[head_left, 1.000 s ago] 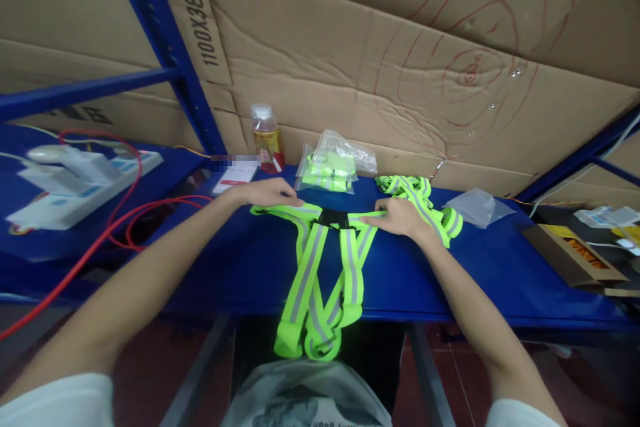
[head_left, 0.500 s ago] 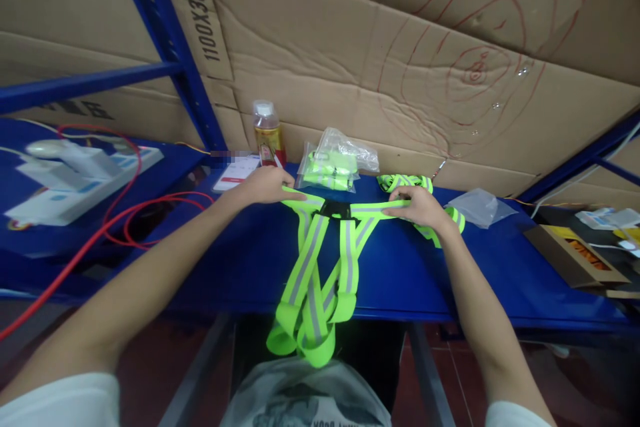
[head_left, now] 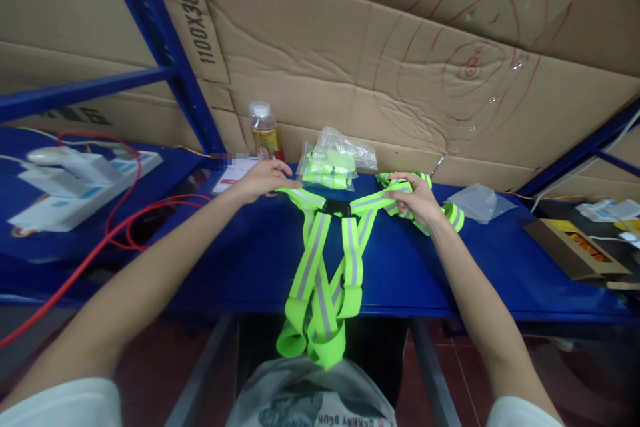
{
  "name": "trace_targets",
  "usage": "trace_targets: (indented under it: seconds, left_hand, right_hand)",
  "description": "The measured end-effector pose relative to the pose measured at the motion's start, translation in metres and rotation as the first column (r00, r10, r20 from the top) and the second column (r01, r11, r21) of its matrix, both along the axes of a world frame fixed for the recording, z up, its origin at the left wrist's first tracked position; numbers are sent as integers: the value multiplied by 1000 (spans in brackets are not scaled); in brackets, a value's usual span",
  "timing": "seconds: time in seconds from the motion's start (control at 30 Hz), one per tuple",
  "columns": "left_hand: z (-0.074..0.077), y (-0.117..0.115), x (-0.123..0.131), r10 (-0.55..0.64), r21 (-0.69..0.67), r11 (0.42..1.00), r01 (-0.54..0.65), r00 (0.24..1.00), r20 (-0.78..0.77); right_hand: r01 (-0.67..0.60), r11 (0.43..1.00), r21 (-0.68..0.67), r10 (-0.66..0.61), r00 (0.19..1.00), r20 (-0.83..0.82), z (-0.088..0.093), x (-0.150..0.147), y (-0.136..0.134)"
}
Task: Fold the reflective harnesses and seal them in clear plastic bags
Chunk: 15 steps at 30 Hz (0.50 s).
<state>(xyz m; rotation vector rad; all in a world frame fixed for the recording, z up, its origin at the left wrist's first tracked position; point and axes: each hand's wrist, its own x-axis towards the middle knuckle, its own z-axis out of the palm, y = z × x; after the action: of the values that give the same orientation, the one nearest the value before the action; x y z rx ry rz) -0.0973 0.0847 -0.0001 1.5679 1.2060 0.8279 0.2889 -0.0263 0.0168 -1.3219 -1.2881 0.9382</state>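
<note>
Apparently to spread the green harness [head_left: 311, 257] by its top band [head_left: 369, 202], your left hand [head_left: 264, 180] and right hand [head_left: 414, 200] each pinch one side in a closed grip, its lower straps [head_left: 324, 303] drooping past the blue surface [head_left: 225, 267].

White-capped bottle [head_left: 267, 133] in front of cardboard [head_left: 305, 33]

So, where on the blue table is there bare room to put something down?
The blue table has bare patches between the left forearm and the hanging green straps, between those straps and the right forearm, and between that forearm and the cardboard box. The back is crowded: bottle, packed bag, strap bundle, clear bag.
</note>
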Motion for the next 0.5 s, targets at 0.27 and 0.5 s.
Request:
trace_targets:
  seconds: [0.27,0.5]
  left_hand:
    - [2,-16,23,58,-163,987,12,906,420]
    - [-6,-32,41,-86,54,996,67,826,557]
  right_hand:
    - [-84,995,-54,59,932,-356,2,-30,-5]
    - [-236,972,-7,214,890,-402,1,-35,-10]
